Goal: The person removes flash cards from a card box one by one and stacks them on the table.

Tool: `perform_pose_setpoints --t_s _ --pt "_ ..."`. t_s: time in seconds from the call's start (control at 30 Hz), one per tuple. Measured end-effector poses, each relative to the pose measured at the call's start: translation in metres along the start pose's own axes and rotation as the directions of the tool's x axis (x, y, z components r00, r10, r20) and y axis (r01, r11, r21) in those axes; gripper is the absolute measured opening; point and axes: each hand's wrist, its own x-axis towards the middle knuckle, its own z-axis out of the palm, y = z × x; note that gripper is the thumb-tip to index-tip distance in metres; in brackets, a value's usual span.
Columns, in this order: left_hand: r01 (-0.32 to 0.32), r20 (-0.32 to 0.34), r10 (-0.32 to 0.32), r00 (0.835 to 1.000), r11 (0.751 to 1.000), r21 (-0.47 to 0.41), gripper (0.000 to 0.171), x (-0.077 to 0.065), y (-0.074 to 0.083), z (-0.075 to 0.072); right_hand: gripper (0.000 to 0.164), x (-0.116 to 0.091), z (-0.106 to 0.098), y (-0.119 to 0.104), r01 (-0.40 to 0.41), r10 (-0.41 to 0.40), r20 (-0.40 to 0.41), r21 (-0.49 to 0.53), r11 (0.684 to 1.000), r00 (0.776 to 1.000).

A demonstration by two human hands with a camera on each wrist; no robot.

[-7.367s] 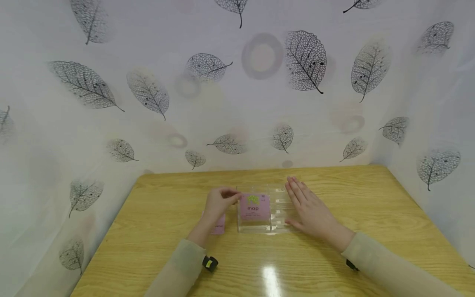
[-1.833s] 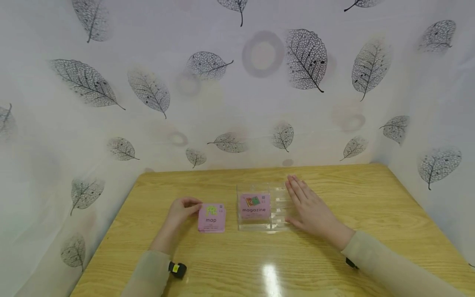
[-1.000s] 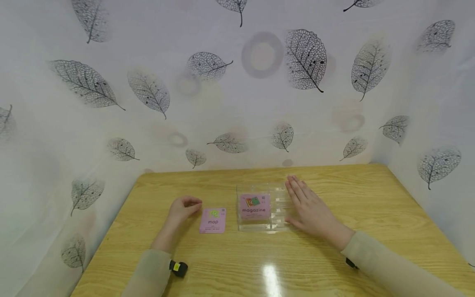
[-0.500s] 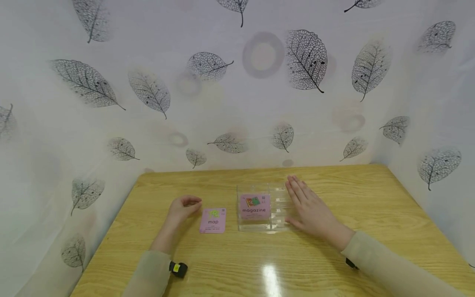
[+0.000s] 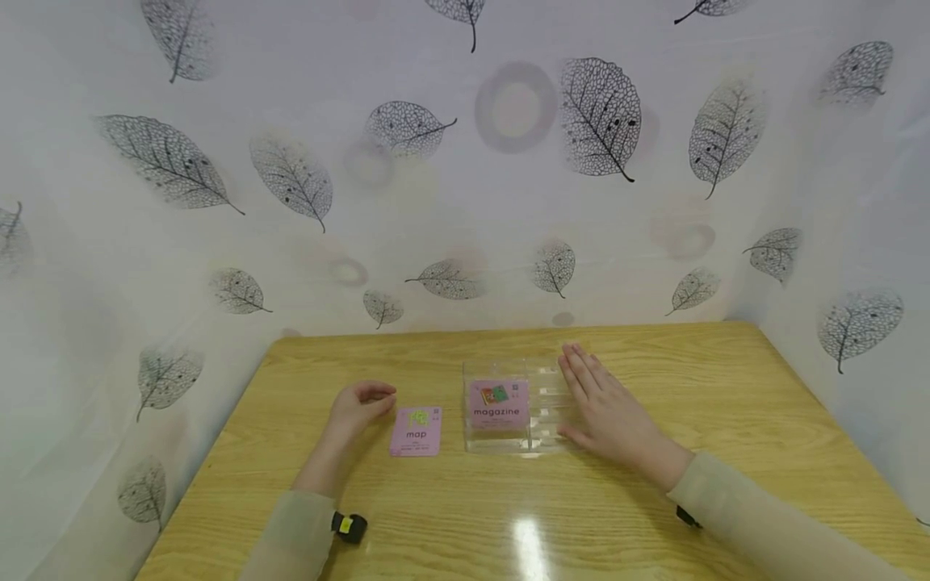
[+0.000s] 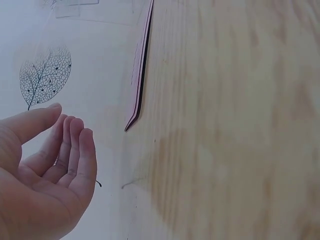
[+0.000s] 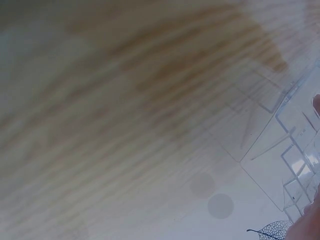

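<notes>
In the head view, a pink card reading "map" lies on the table left of a clear plastic box. Inside the box's left compartment is a pink card marked "magazine". My left hand hovers beside the map card with fingers loosely bent, holding nothing. The left wrist view shows that hand's palm and, apart from it, a thin pink stack of cards edge-on. My right hand rests with straight fingers on the box's right part, which has several small compartments. The right wrist view catches only a bit of the hand beside the clear box.
The wooden table ends at a pale leaf-patterned curtain behind and on both sides. A dark wrist camera sits on the left wrist.
The left hand took the map card out of the box, carried it left onto the pink pile and let go. The magazine card now shows in the box. The right hand stayed put.
</notes>
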Motion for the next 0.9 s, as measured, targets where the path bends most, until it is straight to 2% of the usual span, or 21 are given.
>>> perform_pose_setpoints --t_s 0.33,0.7,0.9 --pt "-0.021 0.015 0.021 1.0 1.0 0.001 0.023 -0.004 0.003 0.005 0.115 0.0 0.001 0.0 0.004 -0.004 -0.001 -0.014 1.0 1.0" --pt "-0.089 0.063 0.089 0.994 0.996 -0.001 0.026 -0.011 0.012 0.01 0.116 -0.001 0.003 0.0 0.001 -0.001 -0.014 -0.009 1.0 1.0" --pt "-0.091 0.067 0.091 0.994 0.996 -0.004 0.024 -0.012 0.016 0.012 0.116 -0.001 0.004 0.001 0.003 -0.003 -0.025 -0.006 1.0 1.0"
